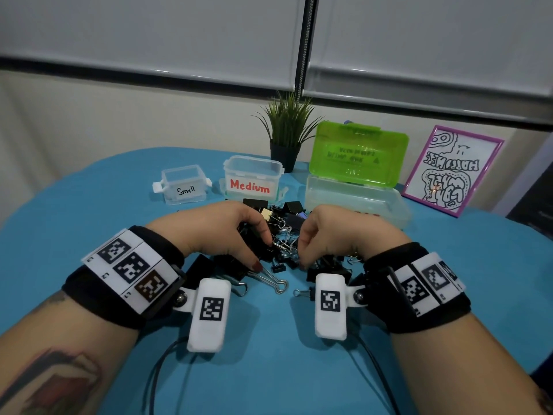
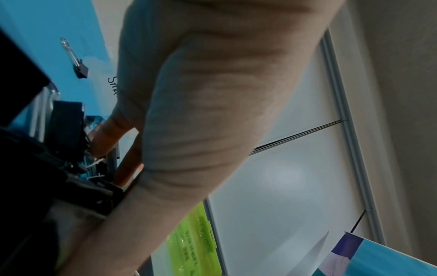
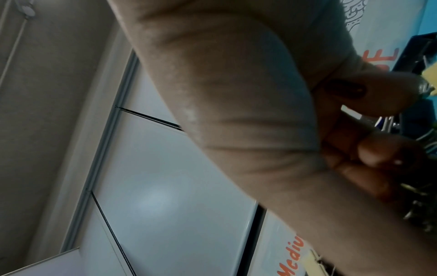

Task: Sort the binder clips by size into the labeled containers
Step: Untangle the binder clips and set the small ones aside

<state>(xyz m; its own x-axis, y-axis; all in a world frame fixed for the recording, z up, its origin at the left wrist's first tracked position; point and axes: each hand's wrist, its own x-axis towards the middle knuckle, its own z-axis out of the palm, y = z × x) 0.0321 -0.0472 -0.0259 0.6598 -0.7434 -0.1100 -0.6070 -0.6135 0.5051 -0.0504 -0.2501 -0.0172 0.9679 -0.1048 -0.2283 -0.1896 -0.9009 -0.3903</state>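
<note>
Head view shows both hands lowered into a pile of binder clips (image 1: 278, 235) that lies near the middle of the blue surface (image 1: 89, 205). The clips are mostly black, one is gold-coloured, and they are of different sizes with silver wire handles. The left hand (image 1: 221, 232) has its fingers (image 1: 264, 235) curled down into the pile and the tips touch a wire handle; whether they really pinch it I cannot tell. The right hand (image 1: 326, 235) also has curled fingers, with the tips down among the small clips at the near side of the pile; what they hold is hidden.

Toward the far edge of the surface stand three containers in a row. The clear small container (image 1: 183, 187) with the label "Small" is at the far left of the row. Just beside it stands the clear medium container (image 1: 253, 178) with the red word "Medium". The large clear box (image 1: 359, 202) with an open green lid (image 1: 357, 154) is to the right, touching the pile side; its label is mostly hidden behind the right hand.

A potted plant (image 1: 287, 136) stands behind the medium container, and a framed drawing (image 1: 452, 172) leans near the far right edge.

Left wrist view shows one small clip (image 2: 78, 61) lying alone on the surface. Right wrist view is filled by the palm, and the fingers are bent toward it.
</note>
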